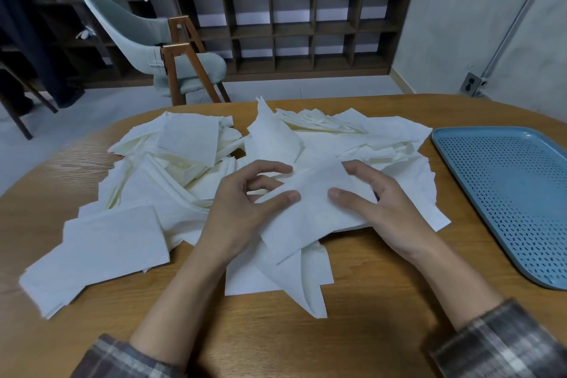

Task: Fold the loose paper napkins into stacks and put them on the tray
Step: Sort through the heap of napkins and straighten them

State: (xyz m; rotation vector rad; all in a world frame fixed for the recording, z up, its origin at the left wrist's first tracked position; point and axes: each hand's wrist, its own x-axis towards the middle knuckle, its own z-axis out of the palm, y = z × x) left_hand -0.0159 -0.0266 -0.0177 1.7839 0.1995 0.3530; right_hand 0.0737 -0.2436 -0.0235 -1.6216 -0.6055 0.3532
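Observation:
Several loose white paper napkins [184, 144] lie scattered in a wide pile across the middle of the wooden table [306, 331]. Between my hands is one napkin [310, 212], raised slightly over the pile. My left hand [242, 209] pinches its left edge with thumb and curled fingers. My right hand [386, 202] grips its right edge, thumb on top. A blue perforated tray [515, 193] sits at the right with nothing on it. A flatter napkin bundle [104, 242] lies at the near left.
A grey chair with wooden legs [171, 55] stands beyond the table's far edge. Behind it runs a dark cubby shelf [306, 31] with potted plants on top. The table's near edge is bare wood.

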